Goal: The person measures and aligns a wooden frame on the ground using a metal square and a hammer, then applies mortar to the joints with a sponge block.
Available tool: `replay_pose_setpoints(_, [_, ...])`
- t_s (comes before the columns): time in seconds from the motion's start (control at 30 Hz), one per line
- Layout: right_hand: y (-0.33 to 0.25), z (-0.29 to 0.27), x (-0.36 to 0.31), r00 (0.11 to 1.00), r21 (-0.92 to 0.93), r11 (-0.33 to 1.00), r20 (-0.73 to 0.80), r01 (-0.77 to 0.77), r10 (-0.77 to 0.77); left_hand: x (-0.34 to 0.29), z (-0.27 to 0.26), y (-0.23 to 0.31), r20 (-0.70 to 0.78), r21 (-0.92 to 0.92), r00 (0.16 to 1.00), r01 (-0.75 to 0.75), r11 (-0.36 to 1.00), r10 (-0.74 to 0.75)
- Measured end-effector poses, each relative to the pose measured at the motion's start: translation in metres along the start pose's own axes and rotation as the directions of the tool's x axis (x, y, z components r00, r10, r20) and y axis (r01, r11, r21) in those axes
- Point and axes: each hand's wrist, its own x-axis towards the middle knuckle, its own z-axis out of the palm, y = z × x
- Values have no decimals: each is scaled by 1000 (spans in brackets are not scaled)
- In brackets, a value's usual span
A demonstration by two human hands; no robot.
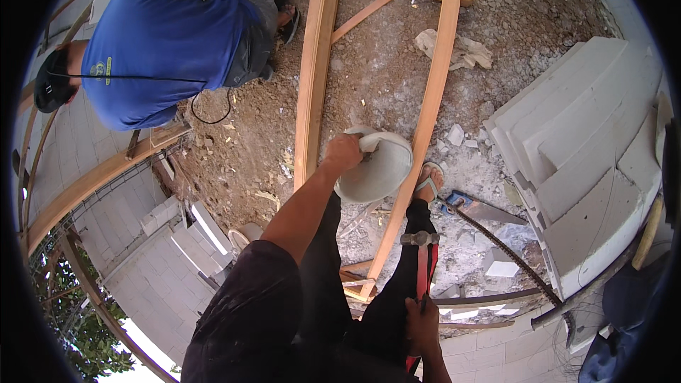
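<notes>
My left hand (344, 153) is closed on the rim of a pale grey, bowl-shaped bucket (386, 170). Its open mouth faces up toward me, and some dark bits show beside my fingers. The bucket hangs over the lower part of a wooden frame (310, 85), which has a diagonal brace near its far end. Low in the view, my right hand (423, 323) grips a hammer (420, 239) by its red and black handle. The metal head points away from me, above my dark trouser leg.
A person in a blue shirt (163, 35) bends down at the far left. Right of the frame lie a blue-handled handsaw (482, 209), a ribbed steel bar (507, 254) and broken white blocks (500, 264). Large pale blocks (582, 135) are stacked at the right. Crumpled paper (464, 52) lies on the dirt.
</notes>
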Motion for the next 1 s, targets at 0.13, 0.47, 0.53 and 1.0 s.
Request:
replay_pose_setpoints(0.13, [-47, -7, -5, 986, 155, 974, 49, -164, 159, 18, -69, -50, -66, -500, 970, 169, 849, -232])
replay_pose_setpoints(0.47, [-106, 26, -1, 950, 401, 862, 95, -310, 297, 115, -58, -25, 194, -871, 968, 96, -482, -158])
replay_pose_setpoints(0.53, [-120, 42, 4, 928, 430, 835, 21, -344, 371, 137, -62, -2, 373, -873, 921, 306, -380, -114])
replay_pose_setpoints(1.0, [-327, 0, 306, 834, 224, 872, -466, 435, -297, 76, -20, -195, 456, -804, 890, 401, 440, 21])
